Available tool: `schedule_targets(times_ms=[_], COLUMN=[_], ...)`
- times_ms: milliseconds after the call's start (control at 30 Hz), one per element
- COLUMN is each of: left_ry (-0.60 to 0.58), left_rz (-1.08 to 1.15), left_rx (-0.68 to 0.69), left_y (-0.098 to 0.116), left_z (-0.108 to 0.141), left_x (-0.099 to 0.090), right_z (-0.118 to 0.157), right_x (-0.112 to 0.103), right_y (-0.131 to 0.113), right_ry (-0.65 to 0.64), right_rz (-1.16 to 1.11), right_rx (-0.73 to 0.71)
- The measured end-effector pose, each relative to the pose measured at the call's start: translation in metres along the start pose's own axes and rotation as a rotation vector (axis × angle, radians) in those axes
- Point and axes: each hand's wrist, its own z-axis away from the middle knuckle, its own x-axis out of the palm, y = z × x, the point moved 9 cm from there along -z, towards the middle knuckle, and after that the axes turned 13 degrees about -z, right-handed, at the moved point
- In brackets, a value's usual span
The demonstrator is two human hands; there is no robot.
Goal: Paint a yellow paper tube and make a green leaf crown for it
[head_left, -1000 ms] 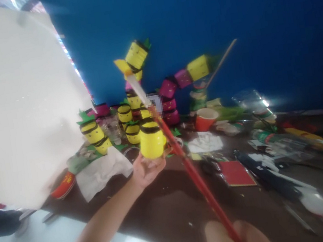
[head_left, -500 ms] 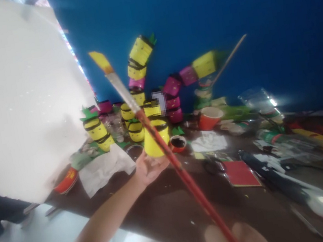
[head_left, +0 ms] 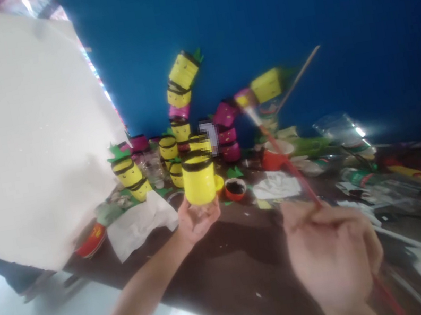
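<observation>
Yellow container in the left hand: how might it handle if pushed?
Probably light: the left hand alone supports the yellow container from below. Its rounded wall suggests it could roll if tipped; its shiny surface may be slippery.

A dark brown table (head_left: 213, 270) carries a red container (head_left: 91, 243) and a white sheet (head_left: 143, 223) near its left edge, with a leaning yellow stack (head_left: 127, 174) behind. Farther right sit a small cup (head_left: 236, 196) with dark contents, a crumpled tissue (head_left: 275, 186) and, behind it, a larger red cup (head_left: 271, 160).
</observation>
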Motion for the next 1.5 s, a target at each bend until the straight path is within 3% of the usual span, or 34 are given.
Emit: schedule_targets(times_ms=[67,133,200,300,467,700,900,1067,1233,1300,1500], left_ry=[-0.006,-0.003,0.009,0.035,0.042,0.042,0.152,0.259,0.246,0.293,0.477], left_rz=[0.026,0.033,0.018,-0.033,-0.086,-0.087,-0.13,-0.262,-0.525,-0.625,-0.727], left_rx=[-0.008,-0.035,-0.06,-0.079,-0.113,-0.075,0.113,0.339,0.609,0.697,0.791], left_y=[0.0,-0.001,-0.003,-0.004,-0.007,-0.005,0.012,0.04,0.07,0.077,0.083], left_z=[0.0,-0.001,-0.002,-0.003,-0.003,-0.004,-0.01,-0.007,0.006,0.012,0.021], left_x=[-0.001,-0.004,-0.008,-0.016,-0.018,-0.015,-0.016,-0.014,0.002,0.004,-0.002], right_z=[-0.016,-0.029,-0.034,-0.033,-0.029,-0.027,-0.03,-0.033,-0.034,-0.033,-0.032], right_x=[-0.03,-0.054,-0.081,-0.102,-0.104,-0.103,-0.108,-0.116,-0.115,-0.114,-0.114], right_y=[-0.005,0.007,0.021,0.04,0.06,0.069,0.069,0.067,0.062,0.061,0.062], right_ry=[0.065,0.076,0.167,0.247,0.221,0.21,0.295,0.372,0.366,0.369,0.352], right_rz=[-0.019,-0.061,-0.183,-0.305,-0.35,-0.395,-0.53,-0.633,-0.665,-0.675,-0.694], right_rx=[-0.15,-0.103,-0.015,0.142,0.324,0.381,0.364,0.316,0.284,0.281,0.295])
